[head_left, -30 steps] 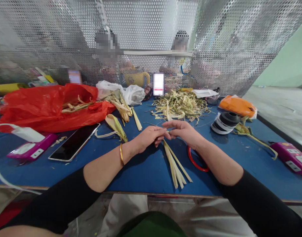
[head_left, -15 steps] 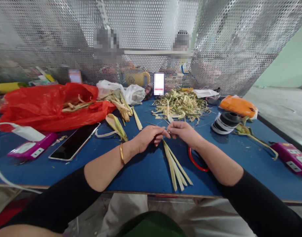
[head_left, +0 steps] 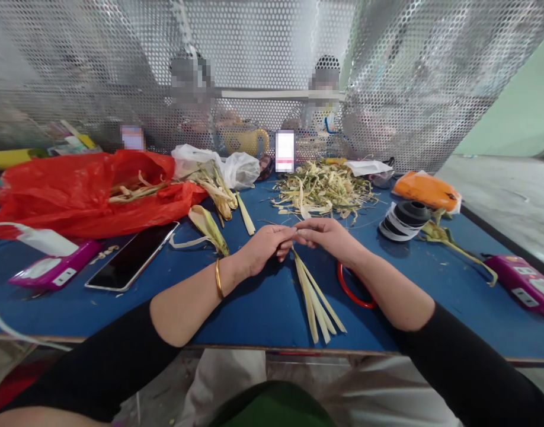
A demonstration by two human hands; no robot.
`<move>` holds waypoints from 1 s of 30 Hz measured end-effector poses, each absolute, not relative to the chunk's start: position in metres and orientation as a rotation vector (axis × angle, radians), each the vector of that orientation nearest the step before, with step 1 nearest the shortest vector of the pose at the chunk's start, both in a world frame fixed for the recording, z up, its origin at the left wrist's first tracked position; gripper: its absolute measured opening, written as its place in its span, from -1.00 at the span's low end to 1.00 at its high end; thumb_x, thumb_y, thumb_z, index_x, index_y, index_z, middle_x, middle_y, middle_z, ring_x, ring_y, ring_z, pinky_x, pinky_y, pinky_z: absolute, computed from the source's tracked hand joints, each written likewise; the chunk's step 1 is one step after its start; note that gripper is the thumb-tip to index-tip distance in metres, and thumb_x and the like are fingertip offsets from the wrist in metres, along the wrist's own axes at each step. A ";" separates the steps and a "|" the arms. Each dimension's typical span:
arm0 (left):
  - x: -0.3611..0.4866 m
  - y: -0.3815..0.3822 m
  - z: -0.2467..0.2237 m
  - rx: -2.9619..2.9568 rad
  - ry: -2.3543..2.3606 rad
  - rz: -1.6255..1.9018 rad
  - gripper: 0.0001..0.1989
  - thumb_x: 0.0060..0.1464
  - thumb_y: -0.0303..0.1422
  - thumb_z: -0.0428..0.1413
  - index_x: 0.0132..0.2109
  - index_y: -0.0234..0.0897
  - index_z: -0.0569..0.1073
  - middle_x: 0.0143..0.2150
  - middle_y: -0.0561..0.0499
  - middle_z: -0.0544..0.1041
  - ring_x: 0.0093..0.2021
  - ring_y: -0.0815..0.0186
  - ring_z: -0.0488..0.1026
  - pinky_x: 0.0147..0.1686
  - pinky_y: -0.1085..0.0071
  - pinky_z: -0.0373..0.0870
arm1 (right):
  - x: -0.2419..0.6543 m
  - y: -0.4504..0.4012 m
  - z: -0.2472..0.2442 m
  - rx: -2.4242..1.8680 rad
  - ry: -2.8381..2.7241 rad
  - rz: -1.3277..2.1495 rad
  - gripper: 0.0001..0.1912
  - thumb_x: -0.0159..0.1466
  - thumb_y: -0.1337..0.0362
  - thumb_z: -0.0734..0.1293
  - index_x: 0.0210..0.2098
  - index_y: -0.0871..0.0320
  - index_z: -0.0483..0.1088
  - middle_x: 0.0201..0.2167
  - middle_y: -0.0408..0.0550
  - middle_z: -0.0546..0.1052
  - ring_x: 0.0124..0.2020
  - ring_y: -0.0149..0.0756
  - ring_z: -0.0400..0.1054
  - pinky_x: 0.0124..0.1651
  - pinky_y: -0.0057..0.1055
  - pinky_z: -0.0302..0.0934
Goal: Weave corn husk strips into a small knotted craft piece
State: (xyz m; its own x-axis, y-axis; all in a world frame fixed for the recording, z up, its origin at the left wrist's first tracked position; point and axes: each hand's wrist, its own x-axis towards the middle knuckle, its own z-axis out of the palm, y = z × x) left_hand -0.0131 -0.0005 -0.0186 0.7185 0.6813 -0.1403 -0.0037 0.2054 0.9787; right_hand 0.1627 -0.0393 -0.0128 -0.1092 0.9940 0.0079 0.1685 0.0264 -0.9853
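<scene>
Head cam, my only feed: L hand [head_left: 267, 244] looks closed in a pinch, prob. gripping the gathered end of a small bunch of pale strips [head_left: 313, 301], tho its own fingers hide the exact hold. R hand [head_left: 329, 237] has its fingertips drawn in against L's; can't tell from here if it grips anything, too small & covered. The strips sit below that meeting pt, narrow at the top, fanning out apart toward the near edge of the blue desk [head_left: 254, 314]. Progress, as I judge it: strips are split & bunched, so that part's done approx.; the gathered end seems to be the bit in work, & I see no finished fastening on it. Left over: a loose husk [head_left: 207, 226] L of the hands, more husk material in the red bag [head_left: 54, 196], plus a big shredded pile [head_left: 328, 188] past the fingers, poss. offcuts, can't confirm. Black-and-white spool [head_left: 403, 220] stands on the R side, well apart from both hands; a dark-screened phone [head_left: 132, 258] lies far L.
</scene>
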 end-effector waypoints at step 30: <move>-0.015 0.002 -0.017 1.214 0.942 0.678 -0.75 -0.21 -0.29 0.32 -0.33 -0.32 0.59 -0.43 0.01 0.55 -0.62 0.55 0.24 -0.66 0.56 0.05 | 0.162 -0.042 -0.009 -1.413 -1.547 1.147 -0.82 0.14 0.19 0.30 -0.50 0.15 0.31 -0.68 -0.24 0.35 -0.60 -0.45 0.20 -0.44 -0.48 0.08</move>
State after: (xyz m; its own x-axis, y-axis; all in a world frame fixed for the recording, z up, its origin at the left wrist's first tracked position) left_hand -0.0147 0.0022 -0.0166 0.4709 0.8505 -0.2343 0.0479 0.2405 0.9695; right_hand 0.1620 -0.0418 -0.0089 -0.1243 0.9911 -0.0485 0.3341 -0.0042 -0.9425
